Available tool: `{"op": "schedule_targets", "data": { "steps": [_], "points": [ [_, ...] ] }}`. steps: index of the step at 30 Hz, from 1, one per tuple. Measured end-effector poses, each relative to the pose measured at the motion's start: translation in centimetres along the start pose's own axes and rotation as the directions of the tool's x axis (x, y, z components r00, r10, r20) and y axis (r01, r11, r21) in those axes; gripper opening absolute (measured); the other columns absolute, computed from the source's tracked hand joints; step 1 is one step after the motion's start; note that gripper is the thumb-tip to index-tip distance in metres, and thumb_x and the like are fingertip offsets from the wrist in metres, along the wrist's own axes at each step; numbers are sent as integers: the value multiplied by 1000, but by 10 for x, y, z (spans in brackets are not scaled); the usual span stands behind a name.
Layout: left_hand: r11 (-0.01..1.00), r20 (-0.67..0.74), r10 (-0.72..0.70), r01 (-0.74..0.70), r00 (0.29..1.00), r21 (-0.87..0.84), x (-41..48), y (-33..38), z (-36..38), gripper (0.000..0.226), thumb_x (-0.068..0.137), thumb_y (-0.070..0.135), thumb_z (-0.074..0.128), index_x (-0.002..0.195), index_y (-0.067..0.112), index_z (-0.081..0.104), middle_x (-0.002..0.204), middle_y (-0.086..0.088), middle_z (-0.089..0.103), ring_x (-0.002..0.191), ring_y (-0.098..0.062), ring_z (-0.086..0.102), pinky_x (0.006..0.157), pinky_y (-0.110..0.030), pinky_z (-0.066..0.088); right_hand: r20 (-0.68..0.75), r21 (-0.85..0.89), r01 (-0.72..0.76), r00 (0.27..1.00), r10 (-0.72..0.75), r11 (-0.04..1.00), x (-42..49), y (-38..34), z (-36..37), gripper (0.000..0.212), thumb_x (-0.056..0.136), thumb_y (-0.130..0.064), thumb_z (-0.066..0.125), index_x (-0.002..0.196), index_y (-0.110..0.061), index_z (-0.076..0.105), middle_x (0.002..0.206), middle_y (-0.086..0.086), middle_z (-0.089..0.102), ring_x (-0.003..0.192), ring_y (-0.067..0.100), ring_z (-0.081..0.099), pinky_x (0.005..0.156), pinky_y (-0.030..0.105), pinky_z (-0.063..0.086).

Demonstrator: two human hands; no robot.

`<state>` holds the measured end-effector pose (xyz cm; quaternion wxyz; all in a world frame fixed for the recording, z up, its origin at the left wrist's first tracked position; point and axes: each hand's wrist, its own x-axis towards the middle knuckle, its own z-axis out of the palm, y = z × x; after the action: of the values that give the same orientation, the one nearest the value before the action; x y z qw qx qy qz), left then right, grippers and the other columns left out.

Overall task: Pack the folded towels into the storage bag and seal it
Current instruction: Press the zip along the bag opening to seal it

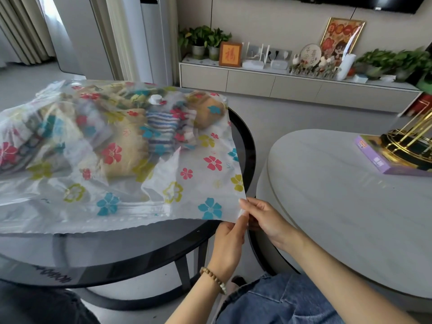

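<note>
Nearest, pinching one corner of the storage bag point(187, 183) with both hands: from below with the left hand point(229, 246), from the right side with the right hand point(266, 220). Held out past the edge there, otherwise lying on the round dark desk point(244, 136). Inside, through the flowered plastic, folded towels point(131, 146); farther, on top, a white valve cap point(156, 99). To the right, a pale desk point(350, 206) with a purple box point(374, 157).
</note>
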<state>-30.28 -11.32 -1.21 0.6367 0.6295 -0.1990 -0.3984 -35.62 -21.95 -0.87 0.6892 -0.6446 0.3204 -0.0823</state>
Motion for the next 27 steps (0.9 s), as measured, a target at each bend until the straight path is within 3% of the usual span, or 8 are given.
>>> {"op": "schedule_targets", "data": {
  "steps": [5, 10, 16, 19, 22, 23, 25, 27],
  "points": [
    [999, -52, 16, -18, 999, -41, 3, -1, -2, 46, 92, 33, 50, 51, 19, 35, 44, 9, 29, 40, -6, 24, 43, -19, 21, -15, 69, 22, 1000, -21, 997, 1, 1, -1, 25, 95, -34, 49, 99, -29, 73, 98, 21, 62, 90, 30, 49, 78, 39, 40],
    [995, -78, -27, 20, 997, -99, 3, 0, -5, 47, 93, 34, 49, 51, 21, 34, 44, 9, 29, 39, -6, 23, 40, -18, 20, -28, 56, 7, 1000, -5, 998, -2, -2, 1, 25, 94, -36, 50, 91, -31, 74, 92, 16, 57, 79, 26, 44, 60, 23, 39],
    [995, -12, -95, 95, 995, 29, 4, 8, -5, 45, 94, 40, 42, 55, 18, 35, 45, 9, 31, 37, -2, 27, 39, -16, 23, -142, -31, -43, 989, 38, 999, -11, 5, 9, 34, 96, -43, 43, 96, -25, 72, 75, 13, 49, 64, 19, 44, 54, 22, 36],
    [992, 1, -120, 120, 993, -32, 4, 14, -2, 36, 93, 38, 47, 63, 18, 44, 49, 6, 33, 39, -2, 29, 39, -17, 25, -190, 15, 1, 982, 2, 1000, -14, 10, 18, 31, 96, -40, 44, 94, -30, 72, 88, 21, 67, 78, 25, 55, 67, 33, 46],
    [992, -39, -66, 61, 997, -108, 2, 16, 4, 22, 93, 29, 48, 74, 18, 51, 49, 8, 36, 37, -2, 31, 39, -15, 27, -194, 12, 40, 980, -37, 999, -14, 8, 17, 28, 95, -40, 47, 93, -33, 74, 105, 25, 66, 88, 27, 56, 75, 38, 45],
    [992, -62, -50, 42, 997, -121, 2, 16, 5, 21, 94, 27, 48, 75, 18, 51, 49, 8, 37, 37, -2, 32, 39, -15, 28, -197, 10, 43, 979, -40, 999, -13, 8, 15, 28, 95, -39, 48, 94, -31, 74, 101, 25, 67, 86, 25, 56, 74, 36, 44],
    [989, -120, -44, 26, 992, -148, 4, 16, 3, 26, 94, 27, 47, 70, 16, 49, 46, 10, 36, 35, -1, 31, 38, -15, 28, -209, 40, 47, 977, -38, 998, -13, 5, 11, 28, 96, -34, 48, 93, -24, 73, 70, 12, 67, 67, 13, 55, 63, 25, 42],
    [986, -197, -52, 19, 979, -165, 9, 18, -8, 37, 93, 28, 49, 59, 17, 39, 41, 11, 30, 34, -4, 25, 38, -19, 23, -226, 65, 46, 974, -30, 997, -14, -1, 4, 26, 97, -28, 46, 96, -17, 70, 44, -10, 42, 41, 2, 35, 45, 15, 28]
  ]
}}
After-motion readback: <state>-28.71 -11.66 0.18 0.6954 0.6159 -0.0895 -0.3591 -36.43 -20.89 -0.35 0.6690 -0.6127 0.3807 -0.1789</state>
